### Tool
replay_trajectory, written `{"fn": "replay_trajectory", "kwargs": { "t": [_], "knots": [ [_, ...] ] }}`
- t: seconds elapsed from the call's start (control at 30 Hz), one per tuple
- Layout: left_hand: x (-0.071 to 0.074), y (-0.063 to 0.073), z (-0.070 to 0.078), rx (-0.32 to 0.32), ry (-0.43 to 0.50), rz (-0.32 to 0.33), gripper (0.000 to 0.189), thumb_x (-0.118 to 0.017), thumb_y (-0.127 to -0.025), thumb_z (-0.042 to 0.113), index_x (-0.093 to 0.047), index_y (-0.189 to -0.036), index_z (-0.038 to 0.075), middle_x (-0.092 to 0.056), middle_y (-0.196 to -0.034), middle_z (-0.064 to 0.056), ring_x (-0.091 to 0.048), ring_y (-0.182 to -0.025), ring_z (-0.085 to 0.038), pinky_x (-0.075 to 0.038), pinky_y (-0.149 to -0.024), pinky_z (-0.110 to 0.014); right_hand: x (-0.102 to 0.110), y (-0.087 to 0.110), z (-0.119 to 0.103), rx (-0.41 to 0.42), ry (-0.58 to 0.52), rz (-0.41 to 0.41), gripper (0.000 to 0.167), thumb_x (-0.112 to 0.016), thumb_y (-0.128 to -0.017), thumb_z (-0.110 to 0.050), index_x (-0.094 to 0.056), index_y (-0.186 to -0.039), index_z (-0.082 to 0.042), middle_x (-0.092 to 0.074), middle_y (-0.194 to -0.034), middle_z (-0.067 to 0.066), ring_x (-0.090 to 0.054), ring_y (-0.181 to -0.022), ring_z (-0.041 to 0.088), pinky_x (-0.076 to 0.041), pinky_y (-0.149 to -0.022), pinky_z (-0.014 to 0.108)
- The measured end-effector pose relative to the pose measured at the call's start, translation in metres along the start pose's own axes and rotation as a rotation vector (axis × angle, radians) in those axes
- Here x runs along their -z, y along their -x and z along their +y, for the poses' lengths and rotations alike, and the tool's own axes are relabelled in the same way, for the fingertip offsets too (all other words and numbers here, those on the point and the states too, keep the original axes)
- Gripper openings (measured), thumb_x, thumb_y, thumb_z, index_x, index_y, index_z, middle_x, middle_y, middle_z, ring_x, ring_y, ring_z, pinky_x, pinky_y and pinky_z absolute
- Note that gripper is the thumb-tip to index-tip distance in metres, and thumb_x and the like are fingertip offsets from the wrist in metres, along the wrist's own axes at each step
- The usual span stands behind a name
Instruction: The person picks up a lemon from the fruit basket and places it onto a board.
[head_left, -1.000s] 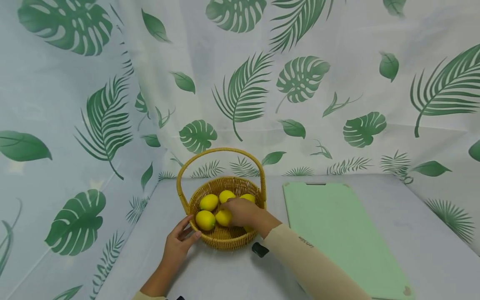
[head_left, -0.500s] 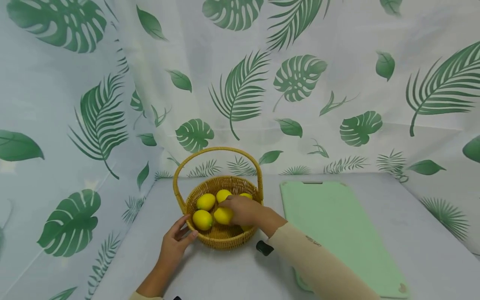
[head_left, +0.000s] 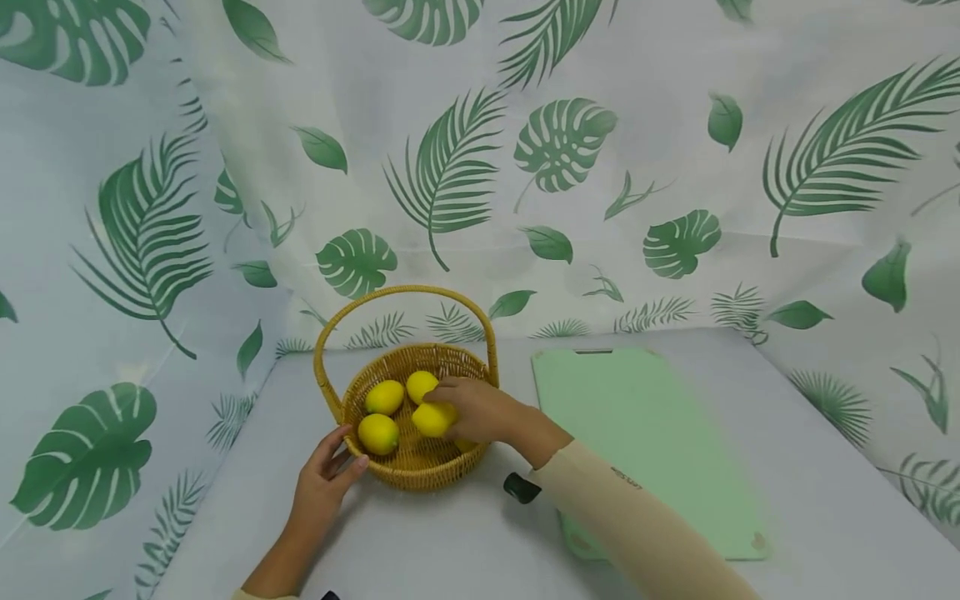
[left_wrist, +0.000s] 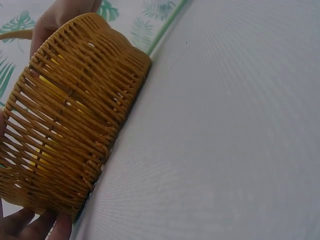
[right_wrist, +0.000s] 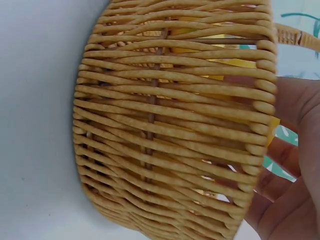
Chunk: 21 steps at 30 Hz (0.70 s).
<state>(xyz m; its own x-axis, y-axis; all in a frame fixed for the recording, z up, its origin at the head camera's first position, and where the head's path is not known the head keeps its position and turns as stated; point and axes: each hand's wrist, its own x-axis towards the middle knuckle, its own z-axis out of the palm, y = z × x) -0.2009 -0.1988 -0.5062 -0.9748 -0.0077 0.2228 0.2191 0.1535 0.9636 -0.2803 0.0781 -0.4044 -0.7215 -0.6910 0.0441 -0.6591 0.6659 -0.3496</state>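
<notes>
Left hand (head_left: 322,479): fingers spread, thumb and fingertips resting against the left near rim and outer wall of the basket, nothing pinched. Good brace; keep pressure light and steady so the wicker doesn't skid or tip on the tabletop (head_left: 435,542).

Basket (head_left: 420,477): sits upright, handle (head_left: 405,289) standing over it.

Inside, left side: near lemon (head_left: 378,434) and far-left lemon (head_left: 385,397), one in front of the other. Leave both alone. Rear lemon (head_left: 422,387) lies just behind the one in hand; fingers partly cover it, so watch for nudging it.

Held lemon (head_left: 432,419): within the basket, toward the middle. Can't tell if it's off the basket floor.

Right hand (head_left: 480,412): reaches in over the right rim, thumb and fingers curled round that lemon, closed down to its width. Grip looks fine; firm, no squeezing, since the skin is probably slick. Best to raise straight up before any sideways travel, wrist clear of rim and handle. Yellow fruit (head_left: 465,446) under the hand is mostly hidden; easy to drag.

Far right: green board (head_left: 645,433) flat on the tabletop, right sleeve (head_left: 600,496) crossing over it. Keep that sleeve from snagging the edge.
</notes>
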Motion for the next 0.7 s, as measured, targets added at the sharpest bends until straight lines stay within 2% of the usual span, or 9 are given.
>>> {"fn": "replay_trajectory", "kwargs": {
  "t": [0.33,0.7],
  "knots": [
    [0.001,0.000,0.002,-0.012,-0.015,-0.006,0.061,-0.072,-0.091,0.015,-0.044,-0.144,0.006,-0.035,-0.151,-0.014,-0.045,-0.127,-0.037,-0.050,-0.087,-0.021,0.016,0.017,-0.001,-0.006,0.034,0.017,0.056,-0.077,-0.084,-0.023,-0.057,-0.136,-0.020,-0.051,-0.137,-0.002,-0.048,-0.125,0.018,-0.041,-0.103,0.036],
    [0.004,0.001,0.003,-0.008,-0.020,0.004,0.061,-0.071,-0.091,0.017,-0.044,-0.145,0.007,-0.035,-0.151,-0.016,-0.044,-0.128,-0.038,-0.049,-0.088,-0.022,0.031,0.034,0.015,-0.010,0.037,0.045,0.054,-0.076,-0.084,-0.025,-0.059,-0.134,-0.018,-0.051,-0.138,0.000,-0.048,-0.125,0.021,-0.040,-0.104,0.041]
  ]
}}
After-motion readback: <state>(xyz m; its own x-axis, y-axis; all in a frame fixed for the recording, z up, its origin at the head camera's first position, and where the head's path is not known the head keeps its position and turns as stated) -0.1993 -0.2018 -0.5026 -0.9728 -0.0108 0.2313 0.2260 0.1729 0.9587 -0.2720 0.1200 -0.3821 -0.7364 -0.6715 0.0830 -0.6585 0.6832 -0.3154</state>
